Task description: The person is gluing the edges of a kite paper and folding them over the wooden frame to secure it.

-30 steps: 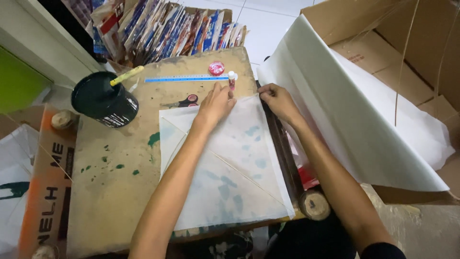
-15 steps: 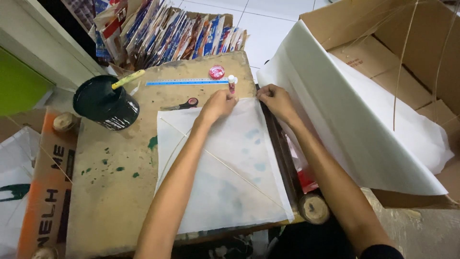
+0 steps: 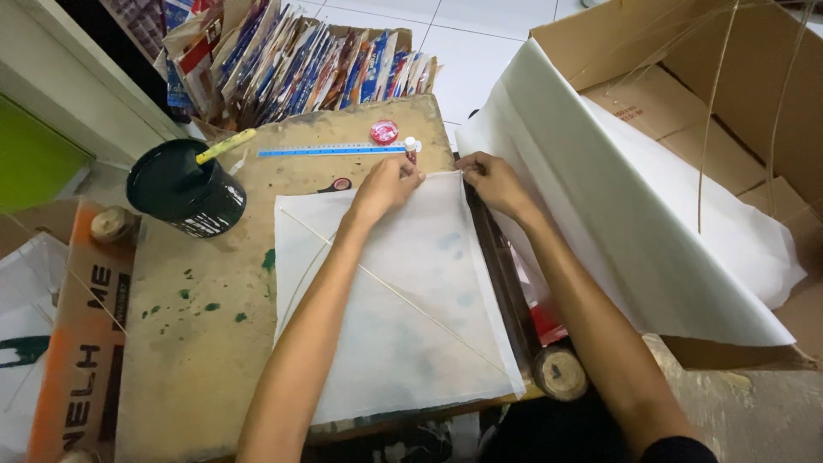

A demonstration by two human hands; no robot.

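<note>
A square sheet of thin white translucent paper (image 3: 399,317) lies flat on a paint-flecked wooden board (image 3: 197,343), two slim bamboo sticks (image 3: 429,313) already laid across it. At the sheet's far right corner, the left hand (image 3: 386,184) presses with fingers curled close, while the right hand (image 3: 493,182) pinches the paper's edge; the other corners look unworked. Beyond sit a small glue tube (image 3: 411,148), a blue ruler (image 3: 330,151) and, far left, a black paint tub (image 3: 182,189).

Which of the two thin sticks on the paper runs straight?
The diagonal stick, running straight from the sheet's upper left to lower right; the other stick bows in a curve.
</note>
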